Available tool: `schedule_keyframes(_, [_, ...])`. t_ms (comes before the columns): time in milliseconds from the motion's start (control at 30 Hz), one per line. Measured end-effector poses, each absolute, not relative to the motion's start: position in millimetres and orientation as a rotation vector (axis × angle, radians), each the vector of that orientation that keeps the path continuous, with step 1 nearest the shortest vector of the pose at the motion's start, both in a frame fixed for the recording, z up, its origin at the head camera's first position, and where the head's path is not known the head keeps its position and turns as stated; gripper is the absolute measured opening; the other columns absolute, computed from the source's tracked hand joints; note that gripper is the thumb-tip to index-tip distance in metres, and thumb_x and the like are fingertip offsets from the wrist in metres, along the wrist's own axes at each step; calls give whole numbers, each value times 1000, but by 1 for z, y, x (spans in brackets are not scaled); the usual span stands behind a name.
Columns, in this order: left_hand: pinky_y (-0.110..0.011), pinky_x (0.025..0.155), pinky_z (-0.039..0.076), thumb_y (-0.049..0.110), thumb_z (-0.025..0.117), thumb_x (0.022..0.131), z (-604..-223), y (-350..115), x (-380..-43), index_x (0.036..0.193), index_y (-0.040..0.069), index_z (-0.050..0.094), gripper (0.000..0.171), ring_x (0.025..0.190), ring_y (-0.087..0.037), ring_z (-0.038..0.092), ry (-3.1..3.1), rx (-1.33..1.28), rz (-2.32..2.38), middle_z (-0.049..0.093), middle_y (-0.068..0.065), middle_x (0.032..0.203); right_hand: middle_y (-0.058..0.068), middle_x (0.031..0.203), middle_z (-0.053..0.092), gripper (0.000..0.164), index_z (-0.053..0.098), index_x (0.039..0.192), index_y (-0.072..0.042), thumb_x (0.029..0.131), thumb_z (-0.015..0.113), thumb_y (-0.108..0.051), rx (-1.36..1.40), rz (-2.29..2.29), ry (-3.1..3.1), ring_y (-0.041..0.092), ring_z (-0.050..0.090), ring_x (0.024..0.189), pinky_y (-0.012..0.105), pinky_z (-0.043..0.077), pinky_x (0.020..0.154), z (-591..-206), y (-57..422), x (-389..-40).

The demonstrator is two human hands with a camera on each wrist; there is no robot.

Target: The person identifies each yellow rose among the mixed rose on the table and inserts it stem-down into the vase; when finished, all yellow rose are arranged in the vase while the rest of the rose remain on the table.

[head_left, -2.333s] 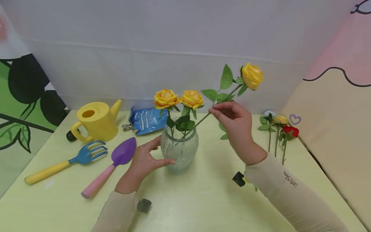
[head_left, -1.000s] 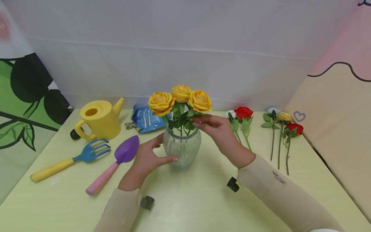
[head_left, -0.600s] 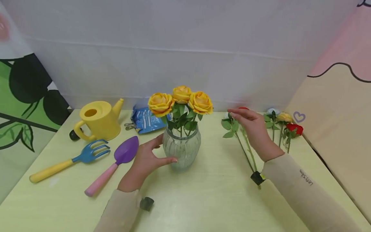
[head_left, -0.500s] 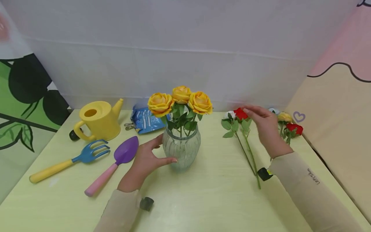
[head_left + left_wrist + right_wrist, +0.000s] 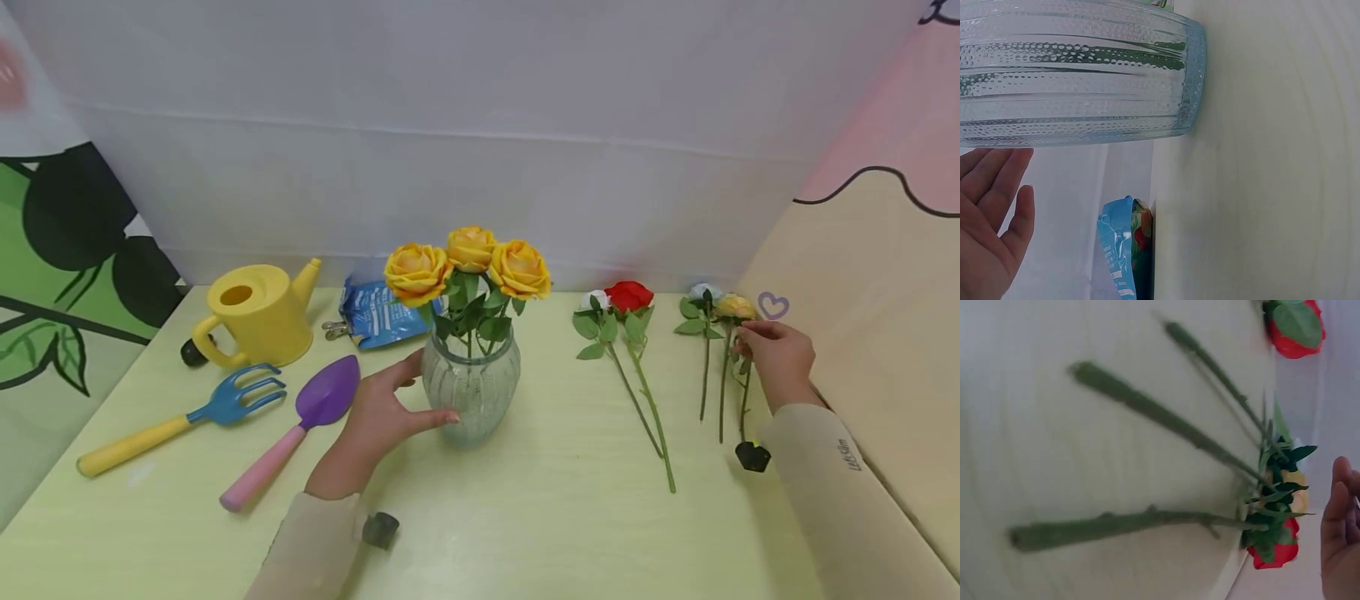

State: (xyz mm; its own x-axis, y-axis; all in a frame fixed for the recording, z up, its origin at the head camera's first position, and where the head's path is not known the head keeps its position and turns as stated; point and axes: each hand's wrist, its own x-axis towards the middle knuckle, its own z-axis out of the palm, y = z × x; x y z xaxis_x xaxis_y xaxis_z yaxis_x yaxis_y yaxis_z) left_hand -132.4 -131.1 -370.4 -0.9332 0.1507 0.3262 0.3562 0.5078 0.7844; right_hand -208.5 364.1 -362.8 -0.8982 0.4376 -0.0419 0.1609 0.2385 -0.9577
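Observation:
In the head view, my left hand rests at the left side of a ribbed clear glass vase. Its fingertips meet the glass in the left wrist view, the fingers fairly straight. Three artificial yellow roses stand upright in the vase. My right hand reaches to a row of short artificial roses at the far right. It covers the red rose in the head view; beside it lie a pale yellow rose and a light blue rose. In the right wrist view, thumb and fingers appear apart from the blooms.
Left on the table are a yellow watering can, a blue hand fork, a purple trowel and a blue pouch. A white rose and a red rose lie between vase and right hand.
The third yellow rose went into the vase, and my right hand let it go. That hand then moved right, past the white and red roses, to the short roses. My left hand stayed at the vase.

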Motion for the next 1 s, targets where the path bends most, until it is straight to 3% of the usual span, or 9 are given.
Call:
schedule_keyframes(100, [-43, 88, 48, 32, 88, 58, -370, -131, -132, 131, 11, 54, 83, 113, -22, 55, -2540, -425, -1402, 60, -5, 121, 13, 102, 59, 37, 53, 121, 7, 93, 54, -18, -567, 1391, -2523, 1, 62, 62, 14, 50, 58, -378, 371, -207])
schedule_keyframes(233, [-43, 89, 47, 32, 88, 58, -369, -131, -132, 131, 11, 53, 83, 113, -22, 54, -2543, -417, -1414, 60, -5, 121, 27, 110, 57, 34, 56, 117, 10, 95, 51, -16, -499, 1100, -2693, 4, 62, 62, 15, 47, 53, -390, 374, -207])
schedule_keyframes(433, [-43, 87, 48, 31, 88, 59, -369, -131, -132, 130, 11, 54, 82, 113, -22, 55, -2533, -432, -1408, 61, -5, 121, 27, 100, 62, 31, 61, 109, 11, 92, 53, -14, -358, 904, -2826, 21, 59, 68, 26, 47, 53, -401, 375, -209])
schedule_keyframes(667, [-42, 86, 48, 29, 88, 58, -370, -130, -133, 129, 10, 55, 81, 111, -22, 56, -2510, -461, -1398, 62, -5, 119, 30, 111, 57, 33, 57, 115, 9, 90, 56, -12, -264, 823, -2977, 42, 54, 93, 43, 49, 69, -405, 377, -214])
schedule_keyframes(800, [-42, 87, 48, 31, 88, 58, -370, -130, -133, 130, 11, 55, 81, 112, -21, 55, -2518, -458, -1405, 61, -4, 120, 31, 108, 57, 34, 57, 114, 11, 89, 55, -12, -217, 756, -3035, 44, 54, 93, 47, 48, 69, -405, 379, -216])
schedule_keyframes(933, [-42, 87, 47, 31, 88, 58, -370, -130, -133, 130, 11, 54, 82, 113, -21, 55, -2516, -447, -1415, 61, -4, 120, 33, 120, 50, 43, 52, 121, 11, 92, 50, -21, -283, 896, -3051, 44, 53, 99, 50, 47, 76, -399, 377, -216])
schedule_keyframes(1000, [-43, 87, 47, 29, 88, 58, -370, -131, -132, 130, 11, 54, 81, 113, -21, 55, -2507, -448, -1426, 61, -5, 120, 34, 127, 43, 49, 45, 129, 10, 94, 47, -25, -343, 1077, -3025, 36, 58, 94, 51, 46, 83, -394, 377, -215])
